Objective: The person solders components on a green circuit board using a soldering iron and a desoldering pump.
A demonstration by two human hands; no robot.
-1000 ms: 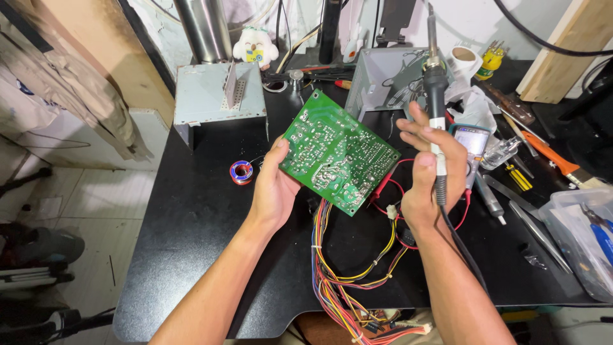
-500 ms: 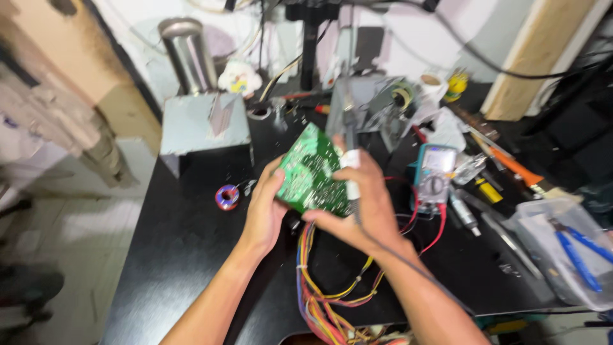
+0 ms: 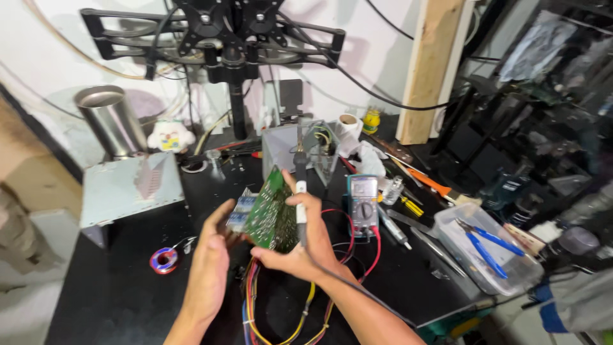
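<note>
Circuit board (image 3: 267, 214), green, stands almost on edge above the black table (image 3: 102, 294), tilted so I can look along one face while the bundle of coloured wires (image 3: 274, 303) hangs free beneath it instead of bunching under the board. My left hand (image 3: 211, 255) steadies the near edge, fingers half curled against it, thumb up; how tightly they press I cannot tell. My right hand (image 3: 300, 246) supports the other side from below and at the same time has its fingers closed around the soldering iron (image 3: 299, 185), which points upward so its tip stays away from the board and my skin. Just right of that hand lies a meter (image 3: 363, 206) with red and black leads, near enough to read. A solder spool (image 3: 163, 260) sits left of my left hand. Farther right, a clear plastic tray (image 3: 466, 259) keeps blue-handled pliers (image 3: 488, 246) together.
</note>
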